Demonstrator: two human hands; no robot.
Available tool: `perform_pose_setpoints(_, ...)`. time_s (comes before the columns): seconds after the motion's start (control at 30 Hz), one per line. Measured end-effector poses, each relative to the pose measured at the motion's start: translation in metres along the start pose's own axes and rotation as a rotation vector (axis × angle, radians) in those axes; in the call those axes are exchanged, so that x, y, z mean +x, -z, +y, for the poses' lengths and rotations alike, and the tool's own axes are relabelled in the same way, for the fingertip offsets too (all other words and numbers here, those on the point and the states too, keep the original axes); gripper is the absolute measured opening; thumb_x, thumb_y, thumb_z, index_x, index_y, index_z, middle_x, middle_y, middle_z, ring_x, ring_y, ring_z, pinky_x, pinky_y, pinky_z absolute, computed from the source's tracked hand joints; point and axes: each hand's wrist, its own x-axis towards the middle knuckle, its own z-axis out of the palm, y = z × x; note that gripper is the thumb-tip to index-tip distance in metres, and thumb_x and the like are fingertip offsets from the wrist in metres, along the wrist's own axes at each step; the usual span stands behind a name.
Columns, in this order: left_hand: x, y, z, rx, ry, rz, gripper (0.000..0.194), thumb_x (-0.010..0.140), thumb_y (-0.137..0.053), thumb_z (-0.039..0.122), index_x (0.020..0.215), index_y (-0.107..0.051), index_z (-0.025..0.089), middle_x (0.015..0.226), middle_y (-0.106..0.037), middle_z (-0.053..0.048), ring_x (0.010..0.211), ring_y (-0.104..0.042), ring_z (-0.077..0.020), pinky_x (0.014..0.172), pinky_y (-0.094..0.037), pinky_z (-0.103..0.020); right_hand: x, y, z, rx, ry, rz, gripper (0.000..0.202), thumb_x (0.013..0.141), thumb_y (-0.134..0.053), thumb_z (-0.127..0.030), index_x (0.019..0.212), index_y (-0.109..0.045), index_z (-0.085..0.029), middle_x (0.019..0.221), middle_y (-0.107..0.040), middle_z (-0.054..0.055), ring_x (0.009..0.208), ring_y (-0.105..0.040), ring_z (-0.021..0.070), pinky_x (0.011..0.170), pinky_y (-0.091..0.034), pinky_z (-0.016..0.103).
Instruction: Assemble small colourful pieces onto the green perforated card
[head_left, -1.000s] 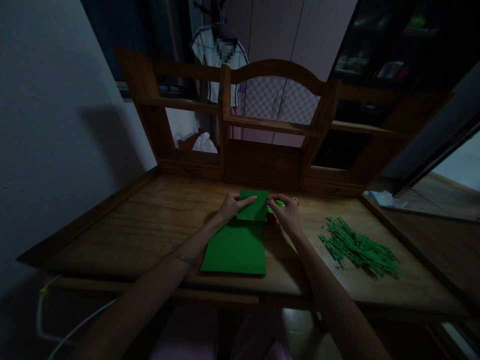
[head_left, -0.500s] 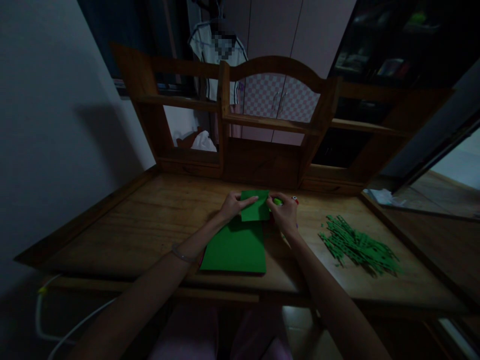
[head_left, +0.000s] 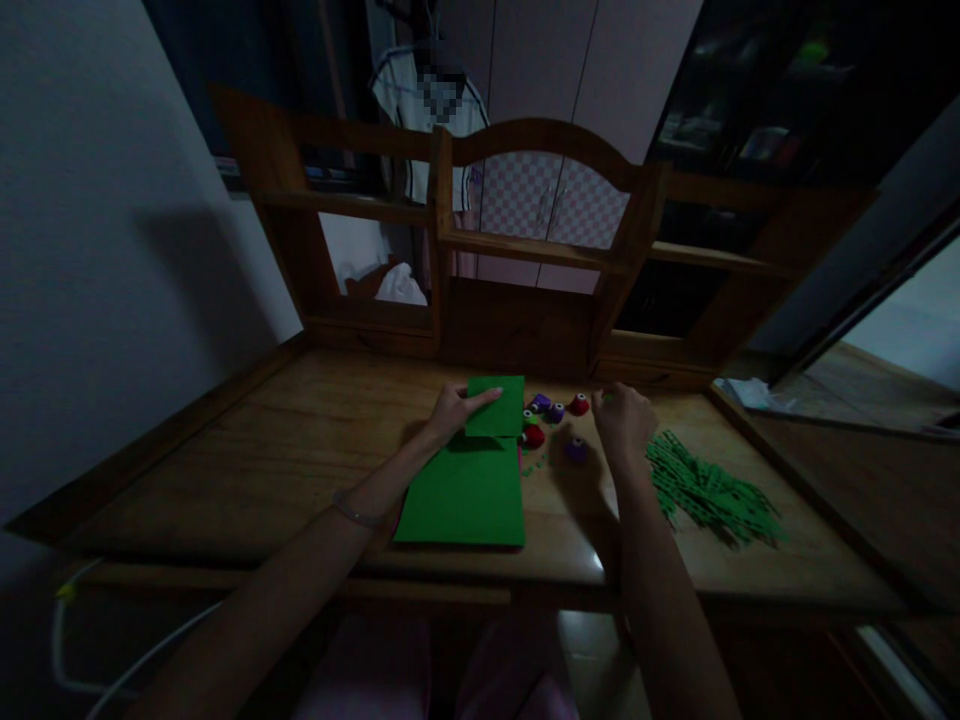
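My left hand (head_left: pixel 452 408) pinches a small green paper square (head_left: pixel 496 412) from its left side, thumb lying on top. The square is held above the far end of a larger stack of green paper (head_left: pixel 465 495). My right hand (head_left: pixel 626 420) is closed and away from the paper, with a bit of lime green, seemingly a small craft punch (head_left: pixel 608 397), showing at its fingers. Between the hands sit several small craft punches, among them a red punch (head_left: pixel 579 404), another red punch (head_left: pixel 533 436) and a purple punch (head_left: pixel 577 450). Tiny green paper bits (head_left: pixel 534 466) lie near them.
A heap of punched green paper strips (head_left: pixel 712 490) lies on the right of the wooden desk (head_left: pixel 247 450). Along the back rises a wooden shelf unit (head_left: pixel 517 320). A wall (head_left: pixel 90 300) borders the left, and crumpled white plastic (head_left: pixel 750 393) lies beyond the desk's right edge.
My right hand has moved right, away from the paper square, with the lime-green thing at its fingers. Several punches it had covered now show. My left hand still holds the square.
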Motion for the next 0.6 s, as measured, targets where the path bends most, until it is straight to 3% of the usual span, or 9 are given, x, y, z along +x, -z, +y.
perform_pose_setpoints(0.13,0.001,0.0,0.0,-0.009,0.008,0.01,0.039,0.055,-0.078,0.041,0.074,-0.07,0.007,0.076,-0.07,-0.013,0.067,-0.064,-0.0215,0.055,-0.051,-0.028,0.008,-0.001,0.026,-0.154,-0.16,-0.164,0.026,0.072,-0.056,-0.03,0.079,-0.071,-0.01,0.075,-0.065,0.024,0.073,-0.064,0.0332,0.059,-0.042,0.035)
perform_pose_setpoints(0.23,0.0,0.0,0.002,-0.013,0.015,0.011,0.04,0.055,-0.078,0.042,0.074,-0.07,0.008,0.076,-0.07,-0.012,0.067,-0.064,-0.0219,0.055,-0.051,-0.028,0.009,-0.005,0.035,-0.171,-0.201,-0.209,0.023,0.071,-0.057,-0.027,0.08,-0.071,-0.011,0.078,-0.066,0.024,0.074,-0.065,0.0342,0.06,-0.043,0.036)
perform_pose_setpoints(0.33,-0.001,0.0,0.003,-0.003,0.02,0.01,0.04,0.054,-0.078,0.043,0.073,-0.07,0.009,0.075,-0.07,-0.011,0.068,-0.065,-0.0221,0.056,-0.051,-0.028,0.008,-0.006,0.033,-0.171,-0.2,-0.213,0.022,0.071,-0.055,-0.023,0.082,-0.071,-0.013,0.079,-0.066,0.024,0.077,-0.065,0.0328,0.062,-0.043,0.036)
perform_pose_setpoints(0.47,0.0,0.001,0.001,-0.007,0.02,0.003,0.04,0.056,-0.076,0.044,0.074,-0.07,0.009,0.076,-0.07,-0.011,0.067,-0.065,-0.0212,0.056,-0.051,-0.028,0.006,-0.005,0.022,-0.111,-0.139,-0.153,0.028,0.076,-0.053,-0.034,0.083,-0.071,-0.014,0.081,-0.066,0.023,0.079,-0.064,0.0312,0.064,-0.042,0.035)
perform_pose_setpoints(0.6,0.004,0.003,-0.005,0.029,0.016,-0.012,0.041,0.058,-0.075,0.046,0.075,-0.069,0.009,0.076,-0.07,-0.011,0.065,-0.065,-0.0204,0.055,-0.05,-0.027,0.002,-0.002,0.002,0.17,-0.005,-0.031,0.035,0.08,-0.047,-0.044,0.081,-0.067,-0.015,0.079,-0.067,0.017,0.077,-0.062,0.0256,0.065,-0.041,0.031)
